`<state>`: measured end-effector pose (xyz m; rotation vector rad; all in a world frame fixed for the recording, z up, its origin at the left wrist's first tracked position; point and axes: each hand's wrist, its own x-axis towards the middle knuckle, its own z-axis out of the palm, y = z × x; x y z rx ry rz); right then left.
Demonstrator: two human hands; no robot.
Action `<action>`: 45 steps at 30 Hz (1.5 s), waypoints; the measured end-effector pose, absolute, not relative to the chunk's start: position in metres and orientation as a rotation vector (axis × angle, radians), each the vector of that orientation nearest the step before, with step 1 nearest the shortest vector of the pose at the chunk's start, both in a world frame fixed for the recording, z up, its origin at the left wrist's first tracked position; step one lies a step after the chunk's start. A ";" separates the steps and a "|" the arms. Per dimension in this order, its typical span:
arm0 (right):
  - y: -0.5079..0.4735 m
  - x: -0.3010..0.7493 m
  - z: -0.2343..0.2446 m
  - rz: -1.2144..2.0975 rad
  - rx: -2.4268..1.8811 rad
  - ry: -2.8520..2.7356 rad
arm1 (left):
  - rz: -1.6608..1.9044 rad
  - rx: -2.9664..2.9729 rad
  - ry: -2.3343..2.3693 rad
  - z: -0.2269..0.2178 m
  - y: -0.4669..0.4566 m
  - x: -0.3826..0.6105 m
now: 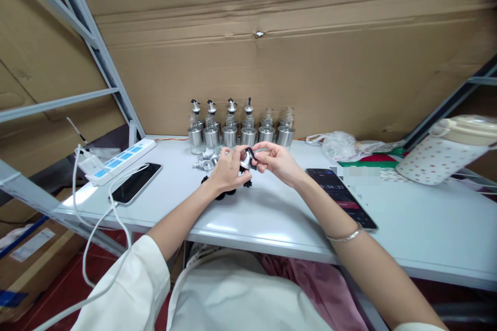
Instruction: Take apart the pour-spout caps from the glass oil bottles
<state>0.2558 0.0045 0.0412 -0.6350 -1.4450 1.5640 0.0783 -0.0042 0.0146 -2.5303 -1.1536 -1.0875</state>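
Observation:
My left hand (227, 171) is closed around a silver pourer spout (245, 162) over the middle of the table. At the spout's top, the fingers of my right hand (276, 160) pinch its black flap (251, 154). Loose silver spout parts (205, 160) lie just behind my left hand. Small black parts (230, 192) sit under my hands, partly hidden by them. Beyond stand two rows of glass bottles with metal sleeves (230, 137). Several in the back row carry spouts like this one, such as the left-most fitted spout (195, 106).
To the left are a white power strip (124, 160), a dark phone (135, 184) and looping white cables (86, 248). A phone showing a timer (341, 199) lies by my right forearm. Farther right are a plastic bag (337, 146) and a dotted jug (438, 158). Cardboard (272, 72) backs the table.

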 end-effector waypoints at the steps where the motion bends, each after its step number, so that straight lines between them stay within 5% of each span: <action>1: 0.004 0.256 0.041 1.585 -0.634 -1.433 | -1.082 -2.524 -1.152 0.015 -0.004 0.078; 15: 0.005 0.260 0.040 1.889 -0.560 -1.340 | -1.006 -2.428 -1.138 0.013 -0.006 0.082; 45: 0.003 0.255 0.040 1.683 -0.576 -1.490 | -1.089 -2.441 -1.242 0.013 -0.007 0.087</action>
